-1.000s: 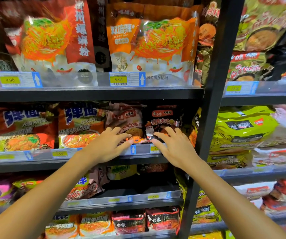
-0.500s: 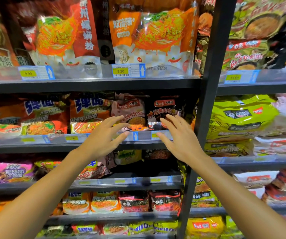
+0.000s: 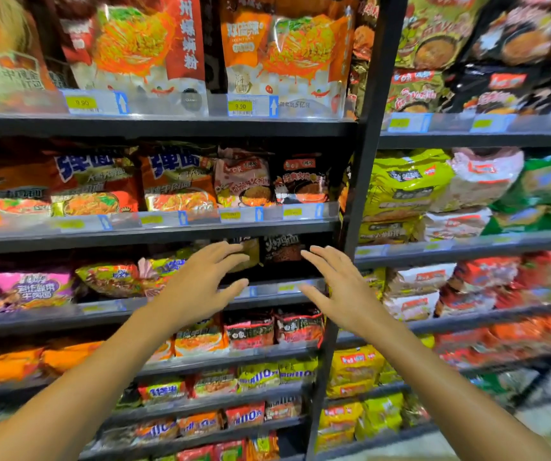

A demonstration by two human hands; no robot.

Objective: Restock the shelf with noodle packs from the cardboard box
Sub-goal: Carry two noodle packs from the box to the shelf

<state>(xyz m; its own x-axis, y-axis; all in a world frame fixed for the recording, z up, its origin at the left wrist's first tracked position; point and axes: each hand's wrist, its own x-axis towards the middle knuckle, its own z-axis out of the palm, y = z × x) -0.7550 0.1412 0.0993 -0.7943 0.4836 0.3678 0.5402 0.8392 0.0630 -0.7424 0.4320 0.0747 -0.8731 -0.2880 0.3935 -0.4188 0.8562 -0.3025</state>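
Note:
Both arms reach toward a dark metal shelf unit full of noodle packs. My left hand hovers with spread fingers in front of the third shelf's rail, holding nothing. My right hand is also spread and empty, a little to its right. Between and behind them a black noodle pack lies at the back of that shelf. One shelf up stand a pink pack and a black pack. The cardboard box is out of view.
A dark upright post divides this bay from the right bay, which holds green, white and red multipacks. Large orange bags fill the top shelf. Lower shelves carry orange, red and yellow packs. Floor shows at the bottom right.
Both hands have come away from the pink and black packs on the second shelf and dropped to the shelf below. The view has tilted down, showing more lower shelves.

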